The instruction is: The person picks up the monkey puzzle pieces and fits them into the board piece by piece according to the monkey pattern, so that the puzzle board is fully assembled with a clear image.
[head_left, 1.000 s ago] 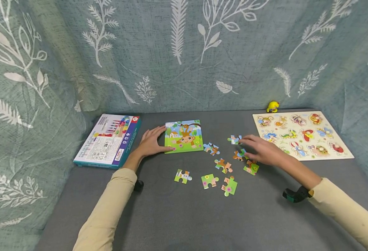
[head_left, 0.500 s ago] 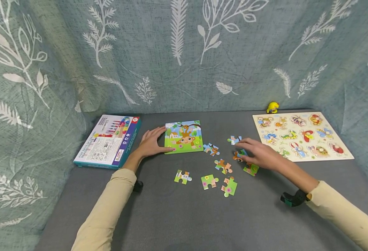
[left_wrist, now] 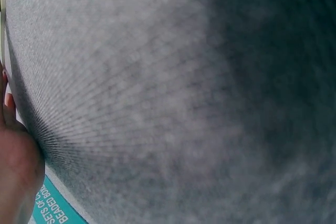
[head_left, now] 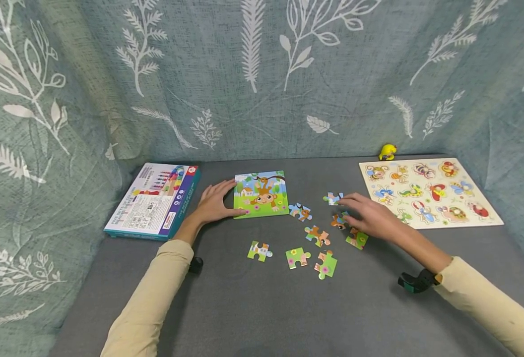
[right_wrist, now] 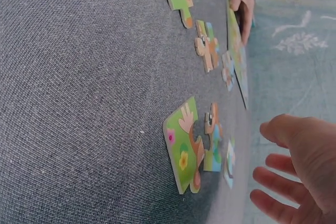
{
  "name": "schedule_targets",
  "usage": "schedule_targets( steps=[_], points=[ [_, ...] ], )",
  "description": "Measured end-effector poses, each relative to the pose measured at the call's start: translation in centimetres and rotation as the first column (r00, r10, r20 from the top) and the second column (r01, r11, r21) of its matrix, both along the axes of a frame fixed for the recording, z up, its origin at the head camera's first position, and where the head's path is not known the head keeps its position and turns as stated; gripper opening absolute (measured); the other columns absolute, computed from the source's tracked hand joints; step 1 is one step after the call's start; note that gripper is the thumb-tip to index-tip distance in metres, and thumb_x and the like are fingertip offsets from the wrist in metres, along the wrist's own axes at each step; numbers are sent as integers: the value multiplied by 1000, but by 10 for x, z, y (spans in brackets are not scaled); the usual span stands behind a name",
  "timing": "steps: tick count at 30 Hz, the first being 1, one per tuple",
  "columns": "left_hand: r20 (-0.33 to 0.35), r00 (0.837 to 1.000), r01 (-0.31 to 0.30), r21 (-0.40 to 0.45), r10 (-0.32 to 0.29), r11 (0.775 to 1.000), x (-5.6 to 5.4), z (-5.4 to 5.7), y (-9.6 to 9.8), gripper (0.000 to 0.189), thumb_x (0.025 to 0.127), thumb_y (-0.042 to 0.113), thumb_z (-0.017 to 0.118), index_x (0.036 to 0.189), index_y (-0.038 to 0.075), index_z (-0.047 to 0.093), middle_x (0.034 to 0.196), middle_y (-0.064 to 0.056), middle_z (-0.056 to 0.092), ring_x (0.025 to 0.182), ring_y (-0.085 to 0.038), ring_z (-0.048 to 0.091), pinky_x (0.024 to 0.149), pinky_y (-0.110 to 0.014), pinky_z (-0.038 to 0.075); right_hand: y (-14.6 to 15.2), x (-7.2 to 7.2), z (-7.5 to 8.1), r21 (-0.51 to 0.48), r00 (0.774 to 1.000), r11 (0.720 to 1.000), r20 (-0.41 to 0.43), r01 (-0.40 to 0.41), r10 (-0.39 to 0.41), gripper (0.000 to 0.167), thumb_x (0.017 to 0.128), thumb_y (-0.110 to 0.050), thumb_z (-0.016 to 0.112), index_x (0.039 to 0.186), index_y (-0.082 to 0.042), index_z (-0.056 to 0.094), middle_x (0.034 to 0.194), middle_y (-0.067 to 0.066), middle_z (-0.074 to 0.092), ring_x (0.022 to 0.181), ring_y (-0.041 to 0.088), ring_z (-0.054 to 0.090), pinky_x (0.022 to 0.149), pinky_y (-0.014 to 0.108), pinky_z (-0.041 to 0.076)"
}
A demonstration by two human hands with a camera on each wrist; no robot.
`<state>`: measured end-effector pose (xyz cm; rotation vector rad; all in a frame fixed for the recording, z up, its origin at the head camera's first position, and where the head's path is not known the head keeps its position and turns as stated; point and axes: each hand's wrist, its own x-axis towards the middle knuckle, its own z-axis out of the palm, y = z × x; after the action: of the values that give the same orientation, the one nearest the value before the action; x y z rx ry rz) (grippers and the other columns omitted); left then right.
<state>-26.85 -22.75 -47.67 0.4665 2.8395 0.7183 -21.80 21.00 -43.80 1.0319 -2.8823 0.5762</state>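
Observation:
A square monkey picture board [head_left: 262,194] lies flat at the middle back of the table. My left hand [head_left: 215,202] rests at its left side, thumb along the lower edge and fingertips near the upper left corner. Loose jigsaw pieces are scattered to the right and in front of it. My right hand [head_left: 371,215] hovers over the right-hand pieces, fingers spread and holding nothing. Nearest its fingertips are a blue piece [head_left: 333,199] and a brown-and-green piece [head_left: 339,221], partly covered. In the right wrist view, a green corner piece [right_wrist: 184,148] lies below the hand [right_wrist: 294,171].
A teal-edged box [head_left: 152,201] stands left of the left hand. On the right lies a wooden insect puzzle board [head_left: 431,193], with a small yellow toy [head_left: 387,152] behind it. A patterned curtain [head_left: 262,79] hangs along the back. More pieces, like the house piece [head_left: 259,251], lie in front.
My right hand has shifted slightly left and stays over the pieces, its fingers still apart. The left hand and the picture board look unmoved, and no piece has visibly changed place.

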Motion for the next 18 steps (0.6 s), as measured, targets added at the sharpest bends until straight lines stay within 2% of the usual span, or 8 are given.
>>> schedule_targets(
  steps=[4, 7, 12, 18],
  points=[
    [3, 1000, 1, 3, -1, 1000, 1, 0, 0, 95, 78, 49, 74, 154, 15, 29, 162, -9, 22, 150, -33, 16, 120, -58, 2, 0, -1, 0, -36, 1000, 999, -24, 16, -17, 39, 91, -17, 68, 127, -3, 61, 126, 16, 60, 110, 31, 63, 86, 47, 53],
    [-1, 1000, -1, -2, 1, 1000, 1, 1, -2, 95, 78, 49, 75, 154, 15, 29, 162, -9, 22, 150, -33, 16, 120, -58, 2, -2, -3, 0, -51, 1000, 999, -12, 16, -17, 40, 91, -17, 68, 128, -3, 61, 127, 17, 60, 111, 32, 62, 87, 48, 52],
    [-3, 1000, 0, 3, 0, 1000, -1, 3, -1, 95, 78, 48, 75, 154, 16, 29, 162, -8, 22, 150, -32, 16, 120, -57, 2, -9, -6, 2, -37, 999, 999, 25, 24, -24, 43, 92, -17, 65, 133, -5, 58, 130, 16, 58, 112, 31, 61, 84, 47, 52],
    [3, 1000, -1, 1, 1, 1000, -1, 0, -1, 95, 78, 49, 75, 154, 16, 29, 162, -8, 23, 150, -32, 16, 120, -57, 2, -13, -6, 3, -23, 999, 1000, 34, 13, -13, 44, 92, -18, 66, 133, -5, 58, 130, 15, 58, 113, 31, 62, 84, 46, 52]
  ],
)
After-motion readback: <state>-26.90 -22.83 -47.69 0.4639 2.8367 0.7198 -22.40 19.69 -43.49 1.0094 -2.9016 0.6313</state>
